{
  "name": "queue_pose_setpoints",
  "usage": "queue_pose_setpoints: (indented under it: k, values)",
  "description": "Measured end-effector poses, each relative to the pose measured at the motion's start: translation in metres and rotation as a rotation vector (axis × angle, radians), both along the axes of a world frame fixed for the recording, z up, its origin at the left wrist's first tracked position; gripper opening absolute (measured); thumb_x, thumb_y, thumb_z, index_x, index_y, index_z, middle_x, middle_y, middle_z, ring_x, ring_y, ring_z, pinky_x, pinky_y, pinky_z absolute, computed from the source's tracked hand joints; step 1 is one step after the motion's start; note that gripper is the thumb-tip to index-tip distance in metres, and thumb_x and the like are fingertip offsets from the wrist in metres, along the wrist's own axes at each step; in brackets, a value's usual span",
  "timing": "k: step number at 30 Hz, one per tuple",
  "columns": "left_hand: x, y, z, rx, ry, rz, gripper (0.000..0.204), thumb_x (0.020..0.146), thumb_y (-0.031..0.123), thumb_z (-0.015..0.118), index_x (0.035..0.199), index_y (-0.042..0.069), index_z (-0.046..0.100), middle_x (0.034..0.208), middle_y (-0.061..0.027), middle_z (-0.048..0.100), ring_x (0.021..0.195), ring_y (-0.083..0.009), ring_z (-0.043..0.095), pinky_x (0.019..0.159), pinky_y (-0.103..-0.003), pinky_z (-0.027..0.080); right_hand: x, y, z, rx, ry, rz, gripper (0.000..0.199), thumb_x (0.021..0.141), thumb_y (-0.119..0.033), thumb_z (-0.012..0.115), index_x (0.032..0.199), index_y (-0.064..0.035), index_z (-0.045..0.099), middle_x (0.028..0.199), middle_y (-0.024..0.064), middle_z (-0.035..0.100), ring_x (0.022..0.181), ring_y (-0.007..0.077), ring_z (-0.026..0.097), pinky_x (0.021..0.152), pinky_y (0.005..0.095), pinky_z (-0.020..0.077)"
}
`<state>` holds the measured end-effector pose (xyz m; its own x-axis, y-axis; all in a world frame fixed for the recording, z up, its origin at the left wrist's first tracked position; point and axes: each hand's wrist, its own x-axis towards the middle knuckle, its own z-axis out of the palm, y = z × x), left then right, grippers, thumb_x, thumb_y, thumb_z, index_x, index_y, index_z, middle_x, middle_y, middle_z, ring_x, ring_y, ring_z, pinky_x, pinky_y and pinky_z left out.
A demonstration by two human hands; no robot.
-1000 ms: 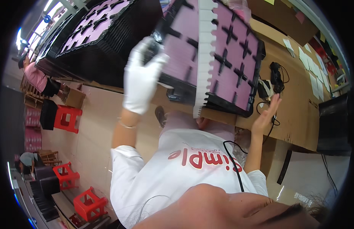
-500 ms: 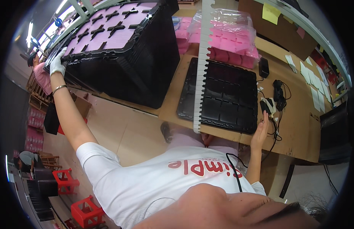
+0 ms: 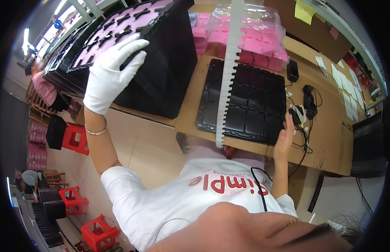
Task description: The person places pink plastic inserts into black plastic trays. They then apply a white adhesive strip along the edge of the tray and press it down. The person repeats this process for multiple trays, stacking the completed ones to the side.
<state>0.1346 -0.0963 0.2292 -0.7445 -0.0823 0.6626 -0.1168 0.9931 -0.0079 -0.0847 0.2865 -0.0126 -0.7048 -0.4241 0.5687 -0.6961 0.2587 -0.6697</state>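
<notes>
From my remote post I see one black tray lying flat right of centre on the cardboard-covered table. The person's bare right hand is held flat, fingers close together, at the tray's right edge; I cannot tell whether it presses on it. The gloved left hand, upper left, is half open with fingers apart and seems to hold nothing; it sits in front of the tall stack of black trays, contact unclear.

I judge the tray light, thin-walled and springy, its glossy plastic slippery under a glove, likelier to flex or crack than dent. I'd take it by opposite rims, not the middle.

Counting: one loose tray, one white toothed strip in front of it, three red stools at left, two other people beyond. The stacked trays overlap too closely to count.
</notes>
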Motion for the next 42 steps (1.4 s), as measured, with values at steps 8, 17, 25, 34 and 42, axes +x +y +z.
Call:
queue_pose_setpoints:
  k: [8,17,25,34,42]
  values:
    - [-0.018,0.043,-0.074,-0.179,0.241,-0.036,0.028,0.08,0.012,0.074,0.106,0.005,0.067,0.099,-0.0111,0.067,0.076,-0.0209,0.062,0.073,-0.032,0.05,0.013,-0.029,0.003,-0.042,-0.155,0.167,0.033,0.095,-0.015,0.051,0.124,0.0001,0.056,0.128,0.0156,0.056,0.121,0.0282,0.051,0.101,0.0367,0.0386]
    - [-0.079,0.13,-0.217,1.694,-0.227,-0.032,0.022,0.088,0.018,0.068,0.101,0.001,0.07,0.085,-0.0008,0.068,0.057,-0.0032,0.053,0.051,-0.017,0.038,0.042,-0.086,-0.026,0.202,-0.387,0.481,0.045,0.079,-0.027,0.074,0.116,-0.0054,0.062,0.112,0.0138,0.059,0.103,0.0238,0.057,0.081,0.0316,0.0501]
    - [-0.07,0.117,-0.22,1.701,-0.32,-0.051,0.023,0.089,0.022,0.069,0.099,0.001,0.069,0.083,-0.0028,0.068,0.057,-0.0029,0.05,0.053,-0.019,0.038,0.053,-0.102,-0.022,0.052,-1.015,0.57,0.018,0.082,-0.015,0.075,0.093,-0.0034,0.067,0.075,-0.0009,0.064,0.069,0.0034,0.057,0.063,0.0207,0.0463]
    - [-0.076,0.117,-0.241,1.832,0.05,0.055,0.021,0.088,0.019,0.07,0.095,-0.001,0.068,0.08,-0.0043,0.067,0.06,-0.0052,0.056,0.054,-0.019,0.042,0.057,-0.098,-0.019,0.102,-0.77,0.33,0.019,0.081,-0.017,0.074,0.092,-0.0033,0.068,0.08,0.0061,0.068,0.067,0.0083,0.061,0.061,0.0223,0.0479]
    - [-0.078,0.104,-0.249,1.791,0.056,0.105,0.021,0.091,0.016,0.065,0.104,-0.001,0.068,0.086,-0.004,0.067,0.063,-0.0043,0.055,0.054,-0.016,0.041,0.052,-0.107,-0.029,0.043,-0.284,0.352,0.013,0.075,-0.012,0.075,0.085,-0.0063,0.069,0.083,0.0043,0.067,0.075,0.0173,0.063,0.067,0.0288,0.0491]
